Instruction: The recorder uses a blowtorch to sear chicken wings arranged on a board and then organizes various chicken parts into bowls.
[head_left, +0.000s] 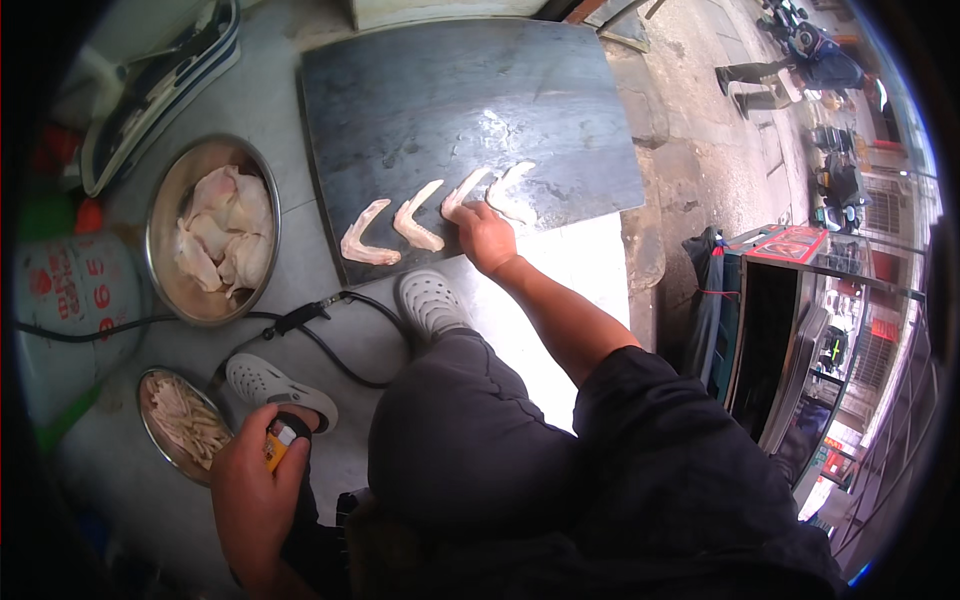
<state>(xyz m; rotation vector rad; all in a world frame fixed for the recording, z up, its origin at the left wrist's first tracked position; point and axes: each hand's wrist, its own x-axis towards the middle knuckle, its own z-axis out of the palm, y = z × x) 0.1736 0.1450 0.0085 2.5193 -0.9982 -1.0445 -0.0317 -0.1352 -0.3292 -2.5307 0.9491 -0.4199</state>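
Observation:
In my left hand (259, 487) is a yellow cigarette lighter (276, 452), held upright near my knee. My right hand (486, 238) reaches down to a dark flat board (465, 97) on the floor. Its fingers are on the lower part of a raw poultry wing (463, 193) and hide that end. Several bent wings lie in a row along the board's near edge: one wing (512, 191) to the right of my hand, another wing (418, 217) just left of it, and an outer wing (367, 236) at the left end.
A steel basin (152, 225) holds raw poultry pieces. Below it stands a smaller bowl (142, 390) of pale, thin pieces. A gas torch handle (300, 319) and black hose (367, 381) lie by my shoes, near a gas cylinder (75, 292). A glass-sided cart (780, 255) stands right; a person (817, 71) is beyond.

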